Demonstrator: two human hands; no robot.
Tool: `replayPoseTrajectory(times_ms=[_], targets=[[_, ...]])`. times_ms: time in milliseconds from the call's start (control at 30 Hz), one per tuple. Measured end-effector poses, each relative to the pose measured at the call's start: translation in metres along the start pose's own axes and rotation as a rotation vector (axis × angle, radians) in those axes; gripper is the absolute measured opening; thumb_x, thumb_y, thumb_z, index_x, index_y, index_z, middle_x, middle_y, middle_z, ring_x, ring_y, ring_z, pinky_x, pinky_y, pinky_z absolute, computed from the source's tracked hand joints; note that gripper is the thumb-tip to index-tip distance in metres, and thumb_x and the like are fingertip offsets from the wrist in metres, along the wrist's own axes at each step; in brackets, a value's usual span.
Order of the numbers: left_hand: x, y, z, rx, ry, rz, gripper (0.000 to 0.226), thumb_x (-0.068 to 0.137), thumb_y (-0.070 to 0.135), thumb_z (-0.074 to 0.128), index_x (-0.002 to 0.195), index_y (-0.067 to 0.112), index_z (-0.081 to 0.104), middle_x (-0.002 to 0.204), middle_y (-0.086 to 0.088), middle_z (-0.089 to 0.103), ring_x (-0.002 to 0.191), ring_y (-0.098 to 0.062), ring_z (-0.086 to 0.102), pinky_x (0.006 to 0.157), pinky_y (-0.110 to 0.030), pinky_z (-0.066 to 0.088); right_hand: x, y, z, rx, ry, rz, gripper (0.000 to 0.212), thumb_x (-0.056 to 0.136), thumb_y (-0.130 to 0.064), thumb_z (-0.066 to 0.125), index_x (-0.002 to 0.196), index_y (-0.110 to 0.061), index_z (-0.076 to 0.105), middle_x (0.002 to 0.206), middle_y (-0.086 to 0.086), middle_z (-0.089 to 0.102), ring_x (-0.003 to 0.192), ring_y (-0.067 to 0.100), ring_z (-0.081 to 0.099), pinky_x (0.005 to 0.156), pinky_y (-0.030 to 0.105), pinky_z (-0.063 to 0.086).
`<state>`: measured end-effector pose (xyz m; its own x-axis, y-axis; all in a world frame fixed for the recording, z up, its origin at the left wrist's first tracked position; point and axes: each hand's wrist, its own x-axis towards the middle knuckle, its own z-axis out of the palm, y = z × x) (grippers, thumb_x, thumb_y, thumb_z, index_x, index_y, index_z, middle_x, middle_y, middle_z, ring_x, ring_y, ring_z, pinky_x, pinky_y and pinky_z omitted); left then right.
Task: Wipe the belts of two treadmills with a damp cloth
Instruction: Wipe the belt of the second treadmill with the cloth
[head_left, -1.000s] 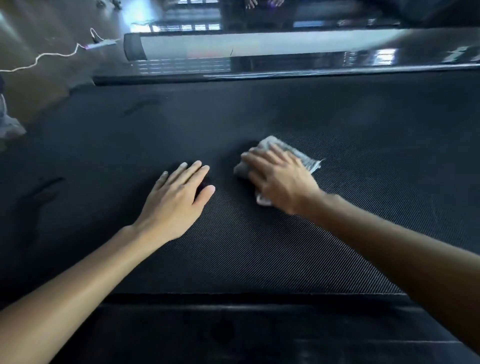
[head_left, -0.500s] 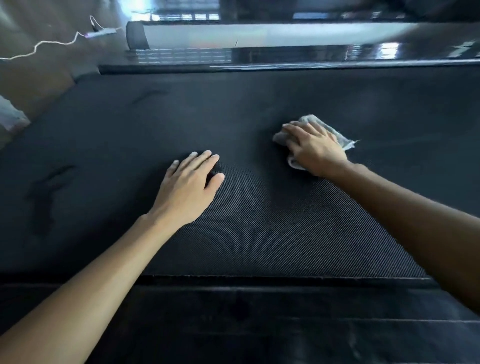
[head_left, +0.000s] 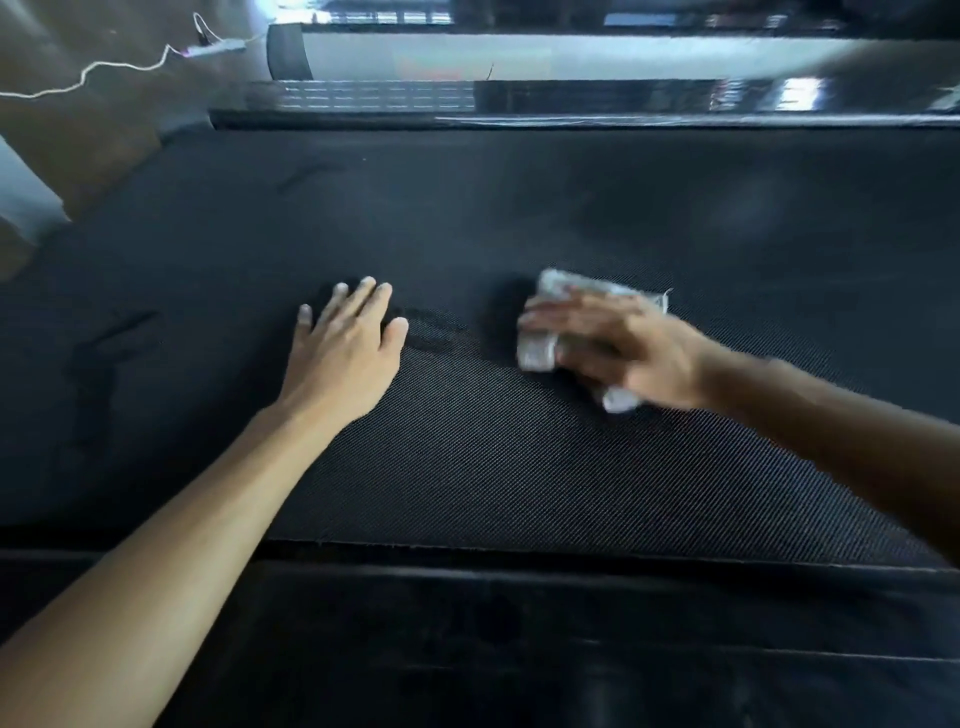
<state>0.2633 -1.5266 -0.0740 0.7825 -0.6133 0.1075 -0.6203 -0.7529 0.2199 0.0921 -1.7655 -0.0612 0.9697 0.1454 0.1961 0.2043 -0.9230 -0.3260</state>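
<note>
A black textured treadmill belt (head_left: 467, 467) fills most of the view. My left hand (head_left: 345, 351) lies flat on it, palm down, fingers slightly apart, holding nothing. To its right, my right hand (head_left: 628, 353) presses a folded pale grey cloth (head_left: 540, 351) onto the belt; the hand is motion-blurred. Cloth edges stick out beyond my fingers at the far side and by the wrist. Dark damp smears show on the belt between the hands and at the left (head_left: 104, 364).
A glossy black side rail (head_left: 571, 122) borders the belt's far edge, with a second treadmill's pale frame (head_left: 519, 54) behind it. A black deck rail (head_left: 519, 623) runs along the near edge. A white cable (head_left: 104, 70) lies on the brown floor at the upper left.
My right hand swept the cloth away and to the right, then back toward me and the left. My left hand stayed planted on the belt.
</note>
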Motion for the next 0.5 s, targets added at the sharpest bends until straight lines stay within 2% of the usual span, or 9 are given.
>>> replayPoseTrajectory(times_ms=[67,133,167,200,267,333,400,500], targets=[[0.0,0.0,0.0,-0.011,-0.002,-0.006,0.053,0.102,0.041,0.028,0.151,0.023,0.024,0.16,0.006,0.016,0.148,-0.015,0.009,0.119,-0.045,0.004,0.031,0.022,0.004,-0.055,0.115,0.256,0.047,0.097,-0.043,0.047,0.141,-0.028,0.048,0.149,-0.006,0.044,0.143,0.015,0.031,0.12,0.035,0.019],[0.0,0.0,0.001,-0.032,0.007,-0.015,0.052,0.101,0.04,0.029,0.15,0.025,0.028,0.159,0.008,0.018,0.147,-0.012,0.01,0.12,-0.043,0.006,0.063,0.017,0.016,-0.176,0.134,0.522,0.059,0.093,-0.04,0.054,0.148,-0.031,0.034,0.156,-0.009,0.03,0.147,0.02,0.019,0.119,0.038,0.013],[0.002,-0.001,0.0,-0.051,0.016,-0.021,0.05,0.101,0.039,0.03,0.149,0.026,0.03,0.158,0.009,0.021,0.147,-0.012,0.012,0.12,-0.043,0.007,0.076,0.005,0.023,-0.226,0.125,0.581,0.067,0.09,-0.038,0.058,0.15,-0.029,0.03,0.157,-0.009,0.026,0.147,0.022,0.015,0.118,0.04,0.012],[0.003,-0.001,-0.001,-0.07,0.028,-0.027,0.049,0.101,0.038,0.031,0.148,0.027,0.033,0.157,0.01,0.023,0.146,-0.011,0.014,0.119,-0.042,0.008,0.086,-0.01,0.033,-0.257,0.122,0.56,0.072,0.087,-0.038,0.06,0.15,-0.028,0.028,0.157,-0.008,0.026,0.147,0.023,0.015,0.118,0.041,0.014],[0.005,-0.002,-0.002,-0.077,0.045,-0.02,0.047,0.101,0.036,0.033,0.147,0.027,0.035,0.157,0.01,0.025,0.146,-0.012,0.016,0.119,-0.042,0.01,0.088,-0.043,0.049,-0.247,0.102,0.351,0.068,0.087,-0.04,0.058,0.149,-0.028,0.032,0.155,-0.005,0.031,0.146,0.026,0.02,0.117,0.045,0.02],[0.004,-0.004,-0.002,-0.064,0.048,-0.007,0.047,0.101,0.035,0.035,0.147,0.027,0.035,0.157,0.009,0.025,0.146,-0.013,0.017,0.118,-0.042,0.011,0.065,-0.071,0.056,-0.155,0.059,0.137,0.055,0.094,-0.045,0.042,0.146,-0.029,0.039,0.153,-0.005,0.038,0.146,0.026,0.025,0.117,0.048,0.023],[0.003,-0.006,0.0,-0.05,0.054,0.007,0.048,0.101,0.035,0.035,0.148,0.027,0.033,0.157,0.01,0.024,0.146,-0.012,0.016,0.118,-0.042,0.011,0.026,-0.092,0.049,-0.068,0.003,-0.01,0.05,0.098,-0.046,0.034,0.146,-0.033,0.04,0.153,-0.011,0.038,0.148,0.021,0.021,0.12,0.043,0.02],[0.002,-0.007,0.003,-0.038,0.069,0.018,0.048,0.102,0.035,0.032,0.149,0.026,0.031,0.158,0.01,0.022,0.146,-0.013,0.014,0.118,-0.042,0.01,-0.02,-0.088,0.031,0.009,-0.062,-0.147,0.045,0.102,-0.042,0.037,0.146,-0.034,0.041,0.153,-0.018,0.034,0.148,0.01,0.015,0.12,0.038,0.019]])
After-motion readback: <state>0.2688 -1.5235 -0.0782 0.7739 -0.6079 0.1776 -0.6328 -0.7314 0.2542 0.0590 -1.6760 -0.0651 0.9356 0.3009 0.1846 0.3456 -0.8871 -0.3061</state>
